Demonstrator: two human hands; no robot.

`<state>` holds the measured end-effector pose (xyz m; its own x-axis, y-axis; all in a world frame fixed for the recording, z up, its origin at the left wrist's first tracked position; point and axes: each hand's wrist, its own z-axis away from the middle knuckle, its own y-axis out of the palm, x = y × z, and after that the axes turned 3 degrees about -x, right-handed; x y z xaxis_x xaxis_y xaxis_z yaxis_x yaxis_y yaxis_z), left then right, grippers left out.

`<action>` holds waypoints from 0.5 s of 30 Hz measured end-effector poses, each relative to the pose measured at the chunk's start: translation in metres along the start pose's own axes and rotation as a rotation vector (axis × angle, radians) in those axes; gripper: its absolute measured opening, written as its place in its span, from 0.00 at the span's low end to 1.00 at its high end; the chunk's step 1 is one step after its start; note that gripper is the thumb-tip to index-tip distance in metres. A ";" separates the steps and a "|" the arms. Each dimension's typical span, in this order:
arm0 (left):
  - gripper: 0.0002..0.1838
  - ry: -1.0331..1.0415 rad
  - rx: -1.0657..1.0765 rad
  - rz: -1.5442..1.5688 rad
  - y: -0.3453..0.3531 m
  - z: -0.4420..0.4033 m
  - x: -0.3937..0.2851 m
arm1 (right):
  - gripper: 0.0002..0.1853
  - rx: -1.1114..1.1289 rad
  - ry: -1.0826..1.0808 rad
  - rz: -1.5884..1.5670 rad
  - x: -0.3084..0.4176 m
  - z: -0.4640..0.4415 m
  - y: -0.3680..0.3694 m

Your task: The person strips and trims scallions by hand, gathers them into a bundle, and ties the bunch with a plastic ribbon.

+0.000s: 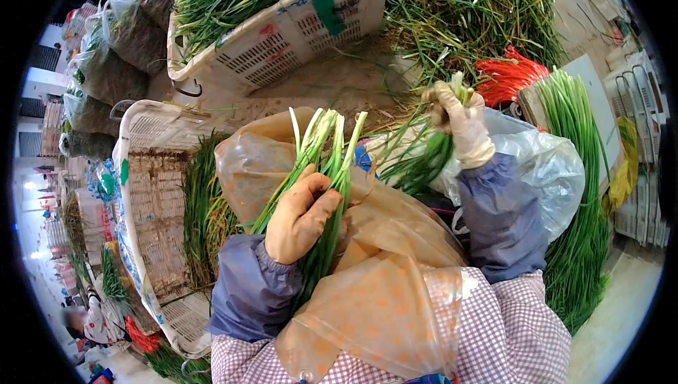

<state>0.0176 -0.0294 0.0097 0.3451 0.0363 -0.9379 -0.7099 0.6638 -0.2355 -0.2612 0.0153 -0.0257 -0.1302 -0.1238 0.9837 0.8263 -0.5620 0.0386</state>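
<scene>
My left hand (pixel 298 220), in a thin soiled glove, is closed around a small bunch of garlic chives (pixel 326 137). Their white stem ends point up and the green leaves hang over my lap. Further right and higher, my gloved right hand (pixel 462 126) grips a second bunch of chives (pixel 426 164), pale ends at the top and dark leaves drooping down to the left. The two bunches are apart. A translucent orange-patterned plastic apron (pixel 374 306) covers my lap beneath both hands.
A white crate (pixel 304 34) piled with chives stands ahead. Another crate (pixel 159 214) at left holds some chives. Loose trimmings (pixel 480 10) are heaped at the back right, near red ties (pixel 510 77). A long chive bundle (pixel 575 229) lies at right. At far left sits another person (pixel 99 320).
</scene>
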 end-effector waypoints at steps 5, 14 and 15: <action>0.07 -0.035 0.032 -0.320 0.004 -0.002 -0.014 | 0.14 0.503 0.050 -0.088 0.004 0.035 0.040; 0.11 0.238 0.160 -0.669 0.014 0.004 -0.007 | 0.13 -0.249 -0.195 0.029 0.024 -0.029 -0.001; 0.11 0.239 0.157 -0.664 0.014 0.005 -0.004 | 0.13 -0.447 -0.161 0.095 0.041 -0.048 -0.023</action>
<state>0.0099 -0.0162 0.0114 0.5163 -0.5648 -0.6438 -0.2942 0.5890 -0.7527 -0.3120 -0.0160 0.0050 0.0500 -0.0828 0.9953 0.5090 -0.8553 -0.0967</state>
